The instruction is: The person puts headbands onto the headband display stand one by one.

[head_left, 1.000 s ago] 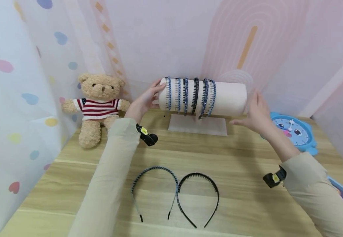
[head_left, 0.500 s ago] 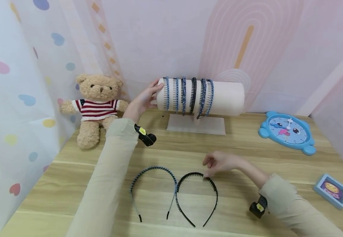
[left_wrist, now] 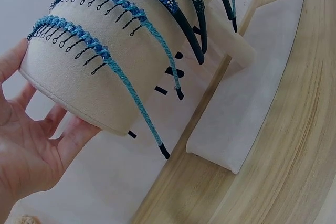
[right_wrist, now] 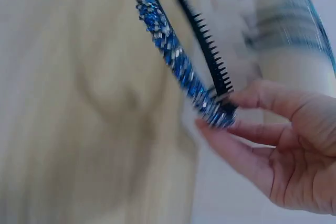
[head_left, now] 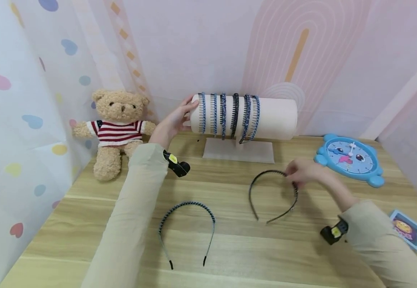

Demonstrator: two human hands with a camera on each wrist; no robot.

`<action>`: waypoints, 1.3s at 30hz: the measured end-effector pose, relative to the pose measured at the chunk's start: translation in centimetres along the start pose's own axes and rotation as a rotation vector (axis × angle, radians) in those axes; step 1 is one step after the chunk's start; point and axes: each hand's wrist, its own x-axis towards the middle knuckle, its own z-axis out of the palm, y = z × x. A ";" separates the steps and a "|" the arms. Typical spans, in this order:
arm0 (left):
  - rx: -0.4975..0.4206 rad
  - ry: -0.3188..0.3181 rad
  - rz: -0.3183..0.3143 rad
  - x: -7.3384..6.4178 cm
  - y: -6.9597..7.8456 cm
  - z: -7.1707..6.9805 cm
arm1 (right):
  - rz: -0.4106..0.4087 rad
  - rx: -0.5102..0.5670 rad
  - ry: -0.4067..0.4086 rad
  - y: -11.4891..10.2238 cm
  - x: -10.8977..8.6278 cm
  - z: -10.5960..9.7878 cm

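My right hand (head_left: 303,172) pinches a black headband (head_left: 267,172) at its curved top, held above the table. In the right wrist view this headband (right_wrist: 181,66) shows blue and silver glitter on its outer face and black comb teeth inside. My left hand (head_left: 176,122) holds the left end of a white padded headband display stand (head_left: 278,118). In the left wrist view, the fingers (left_wrist: 76,132) of that hand spread around the end of the roll (left_wrist: 110,100). Several blue and black toothed headbands (head_left: 224,116) hang on the roll. A blue braided headband (head_left: 188,203) lies on the table in front.
A teddy bear (head_left: 118,128) in a striped sweater sits at the back left. To the right lie a blue toy clock (head_left: 352,156) and a small blue framed picture (head_left: 408,230). The stand's flat base (head_left: 238,151) rests on the wooden table (head_left: 104,208); a patterned curtain hangs behind.
My right hand has come from the roll's right end down to the table, taken the black headband and lifted it back and to the right. The left hand stays at the roll.
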 end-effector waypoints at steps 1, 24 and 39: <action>0.002 -0.001 0.003 0.0 0.0 0.0 | 0.026 0.052 0.020 0.7 -0.3 -1.0; 0.021 -0.012 0.017 -0.3 0.1 0.0 | 0.100 0.445 0.674 -3.4 -1.1 -8.6; 0.012 -0.005 0.004 -0.2 0.0 -0.1 | 0.063 0.287 0.688 -4.3 0.3 -9.2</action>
